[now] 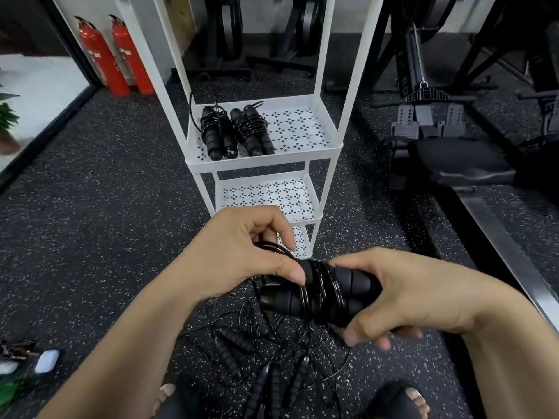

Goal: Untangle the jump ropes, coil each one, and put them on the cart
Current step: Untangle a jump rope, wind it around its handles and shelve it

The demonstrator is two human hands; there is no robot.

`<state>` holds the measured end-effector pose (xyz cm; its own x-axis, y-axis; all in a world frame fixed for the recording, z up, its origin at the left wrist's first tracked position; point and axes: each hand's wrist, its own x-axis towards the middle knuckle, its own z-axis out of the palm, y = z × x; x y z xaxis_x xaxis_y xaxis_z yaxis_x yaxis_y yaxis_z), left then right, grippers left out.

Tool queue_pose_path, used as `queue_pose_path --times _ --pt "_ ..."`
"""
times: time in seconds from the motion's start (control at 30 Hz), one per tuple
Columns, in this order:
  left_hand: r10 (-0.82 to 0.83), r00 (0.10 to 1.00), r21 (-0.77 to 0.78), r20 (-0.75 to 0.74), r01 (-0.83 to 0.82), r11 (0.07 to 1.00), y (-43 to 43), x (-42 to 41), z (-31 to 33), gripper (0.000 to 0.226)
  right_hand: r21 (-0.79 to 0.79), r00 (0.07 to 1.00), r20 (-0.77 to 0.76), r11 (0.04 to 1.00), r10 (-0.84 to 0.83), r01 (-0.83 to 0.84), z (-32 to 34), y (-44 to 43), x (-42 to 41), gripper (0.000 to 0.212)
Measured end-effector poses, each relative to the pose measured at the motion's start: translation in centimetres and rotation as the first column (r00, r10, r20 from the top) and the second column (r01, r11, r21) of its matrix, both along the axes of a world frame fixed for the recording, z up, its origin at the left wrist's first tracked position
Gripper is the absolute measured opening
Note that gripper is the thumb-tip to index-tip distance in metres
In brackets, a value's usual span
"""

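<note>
The right grip [402, 297] is clenched around a pair of black foam handles held side by side, fingers curled under them and thumb lying over the top. Thin black cord is wound in tight turns around the middle of these handles, which makes the held jump rope [320, 290] a near-finished bundle that sticks out leftward from the fist. The left grip [242, 249] meets the bundle at its free end. The thumb presses on the upper handle's tip, and the curled fingers pinch a loose loop of the same cord that arcs up behind the knuckles.

Directly beneath both hands, on the speckled black floor [90, 213], lies the tangled pile of ropes [272, 367], with several ridged handles and crossing cords between the person's feet.

Beyond the hands stands the white cart [263, 163], with perforated trays stacked one above another. Its upper tray in view carries the left coiled rope [216, 133] and the right coiled rope [254, 131], side by side at the tray's left half, each with cord wrapped around paired handles.

Further out, two red fire extinguishers [116, 55] stand against the wall at the left, and a black padded seat [459, 161] sits among dark gym frames to the right.
</note>
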<state>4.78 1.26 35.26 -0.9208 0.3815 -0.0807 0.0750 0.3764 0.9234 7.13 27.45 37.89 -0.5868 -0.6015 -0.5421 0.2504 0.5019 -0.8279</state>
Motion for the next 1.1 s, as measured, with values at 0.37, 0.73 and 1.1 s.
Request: queue_pose_path --times 0.37,0.73,1.1 --pt "0.052 0.995 0.414 0.088 -0.084 0.906 0.9 -0.5 -0.4 0.015 -0.552 0.992 0.107 0.826 -0.067 0.115 -1.7 -1.2 0.7 0.059" --pt "-0.126 0.991 -0.33 0.043 0.133 0.934 4.3 0.6 -4.4 0.025 -0.7 0.778 0.099 0.512 -0.621 0.498 -1.8 -1.9 -0.6 0.052" --pt "-0.079 0.997 -0.299 0.009 0.078 0.951 3.8 0.0 -4.7 0.052 -0.457 0.683 -0.129 0.655 -0.719 0.602 -2.5 -1.5 -0.7 0.052"
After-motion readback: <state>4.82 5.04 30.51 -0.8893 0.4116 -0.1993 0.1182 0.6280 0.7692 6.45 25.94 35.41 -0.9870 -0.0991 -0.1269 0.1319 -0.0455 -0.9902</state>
